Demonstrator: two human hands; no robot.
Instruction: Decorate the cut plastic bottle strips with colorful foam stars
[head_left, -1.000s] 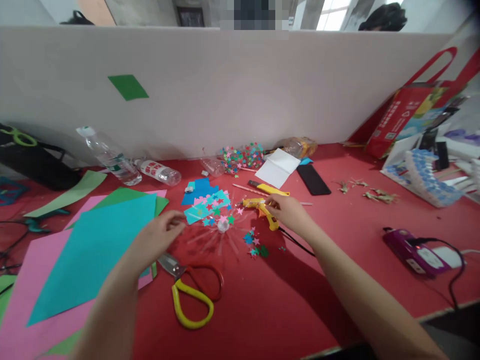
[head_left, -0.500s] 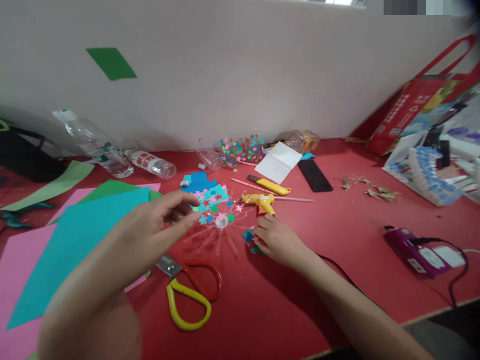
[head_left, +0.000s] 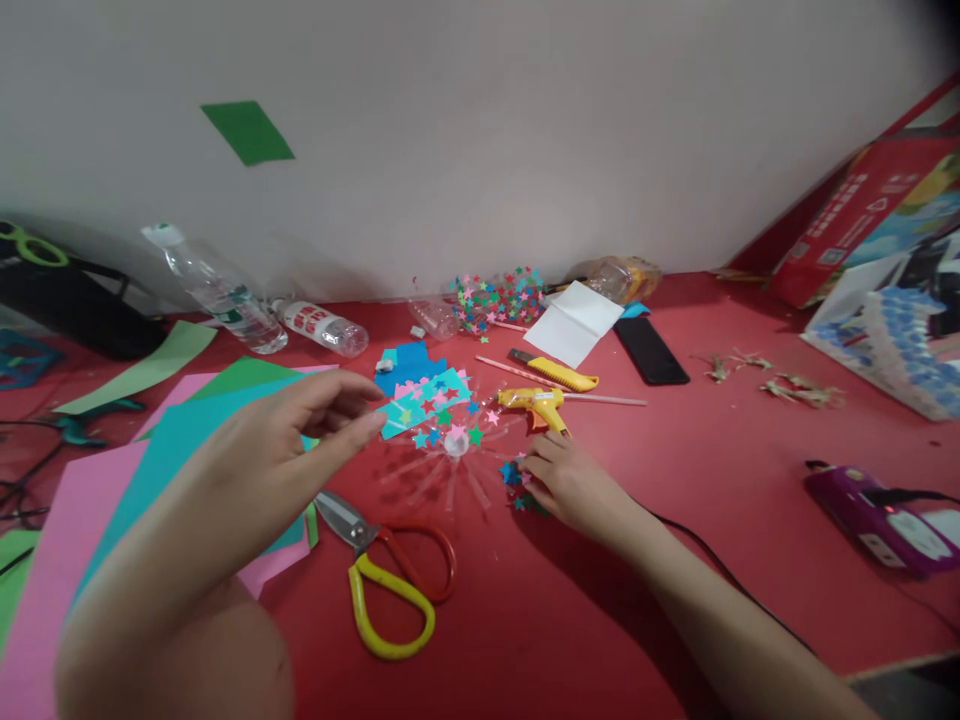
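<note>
My left hand [head_left: 322, 430] hovers over the table's left middle, thumb and fingertips closed around the end of a clear strip. That strip belongs to a cut plastic bottle [head_left: 456, 442], whose clear strips fan out from its neck, several bearing coloured stars. Under the strips lies a turquoise paper piece [head_left: 399, 420]. At the small pile of paper stars [head_left: 512, 476], my right hand [head_left: 570, 485] has its fingers curled down onto the stars; the fingertips are partly hidden. A yellow hot glue gun [head_left: 541, 405] lies just beyond that hand.
Scissors [head_left: 391, 600] lie in front, beside coloured paper sheets [head_left: 180, 450]. Farther back are a yellow utility knife [head_left: 559, 373], white paper [head_left: 574, 325], a phone [head_left: 651, 350], a star-covered bottle [head_left: 499, 300] and clear bottles [head_left: 322, 328]. A purple power strip [head_left: 877, 520] sits right.
The view has turned slightly left. My left hand has drawn a little leftward from the bottle's neck. My right hand stays at the star pile.
</note>
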